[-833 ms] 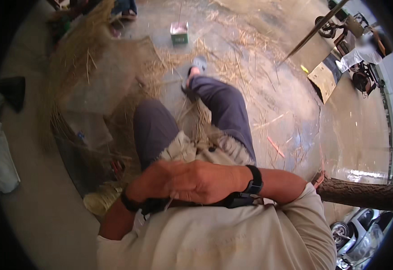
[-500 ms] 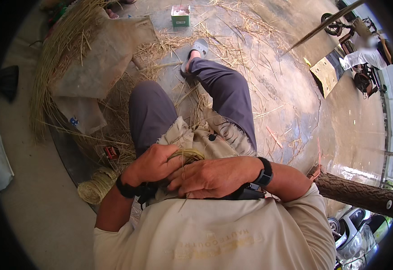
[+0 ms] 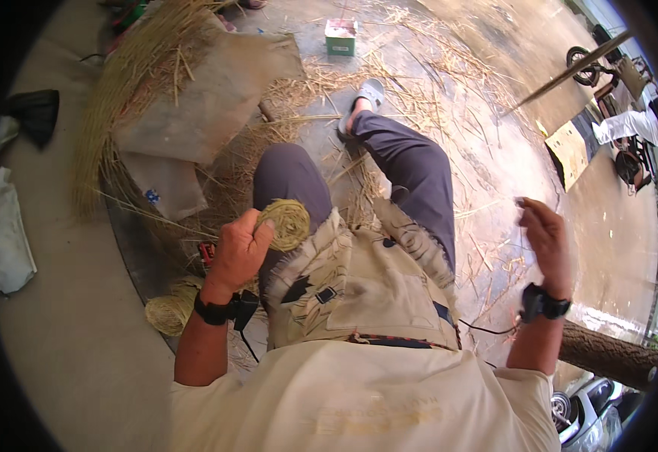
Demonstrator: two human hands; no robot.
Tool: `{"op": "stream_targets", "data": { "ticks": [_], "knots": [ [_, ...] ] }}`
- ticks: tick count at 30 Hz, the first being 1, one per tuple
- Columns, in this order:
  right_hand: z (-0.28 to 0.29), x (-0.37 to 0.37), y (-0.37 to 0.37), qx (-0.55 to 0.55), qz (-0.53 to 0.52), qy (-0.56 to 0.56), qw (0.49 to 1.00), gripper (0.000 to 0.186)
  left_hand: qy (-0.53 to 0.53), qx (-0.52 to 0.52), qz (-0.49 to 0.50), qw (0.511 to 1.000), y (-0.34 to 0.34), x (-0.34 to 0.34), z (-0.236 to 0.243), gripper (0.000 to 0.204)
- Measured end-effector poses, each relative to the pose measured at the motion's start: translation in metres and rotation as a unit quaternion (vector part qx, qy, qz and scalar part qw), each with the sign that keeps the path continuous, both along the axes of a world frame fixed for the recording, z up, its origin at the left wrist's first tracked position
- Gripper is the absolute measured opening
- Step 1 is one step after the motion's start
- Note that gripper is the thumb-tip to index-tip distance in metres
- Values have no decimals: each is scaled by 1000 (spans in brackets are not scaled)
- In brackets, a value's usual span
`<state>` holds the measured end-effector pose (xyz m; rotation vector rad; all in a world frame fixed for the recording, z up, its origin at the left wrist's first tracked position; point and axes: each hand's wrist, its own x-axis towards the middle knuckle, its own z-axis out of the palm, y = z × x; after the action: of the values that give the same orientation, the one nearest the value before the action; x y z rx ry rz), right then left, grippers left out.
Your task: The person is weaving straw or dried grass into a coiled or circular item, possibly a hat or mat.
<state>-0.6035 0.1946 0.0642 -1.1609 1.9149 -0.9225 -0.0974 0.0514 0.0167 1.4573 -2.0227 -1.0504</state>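
Gripped in my left hand (image 3: 235, 252) is a coiled pale yellow-green straw piece (image 3: 287, 224), held over my left thigh, with my thumb on its near side. My right hand (image 3: 543, 241) is raised out to the right, its slightly blurred fingers bent around something small and dark at the tips that I cannot make out. A tan cloth apron (image 3: 366, 294) covers my lap. A larger straw coil (image 3: 170, 309) and a small red packet (image 3: 207, 254) lie by my left side.
Long straw (image 3: 91, 158) and a flattened sack (image 3: 186, 113) lie front left, a green box (image 3: 340, 41) ahead. White bags (image 3: 9, 233) are far left. At right are a pole (image 3: 570, 71), a cardboard piece (image 3: 562, 154), a log (image 3: 604, 350), parked vehicles (image 3: 600, 407) and white-clothed legs, seemingly a person's (image 3: 619, 128).
My hands, together at my waist before, have moved apart: the left forward with the coil, the right out to the right and up. More of the apron shows.
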Motion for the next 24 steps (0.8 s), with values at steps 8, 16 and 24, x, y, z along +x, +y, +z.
{"op": "stream_targets", "data": {
  "ticks": [8,16,24],
  "knots": [
    [-2,-131,70,-9,-199,98,975,33,-148,-98,114,978,-23,80,1,36],
    [5,159,-41,-78,393,-7,916,17,-45,-63,25,997,13,-9,6,32],
    [-16,216,-59,-124,352,-26,927,17,6,-25,-31,999,30,-44,19,22]
  ]
}}
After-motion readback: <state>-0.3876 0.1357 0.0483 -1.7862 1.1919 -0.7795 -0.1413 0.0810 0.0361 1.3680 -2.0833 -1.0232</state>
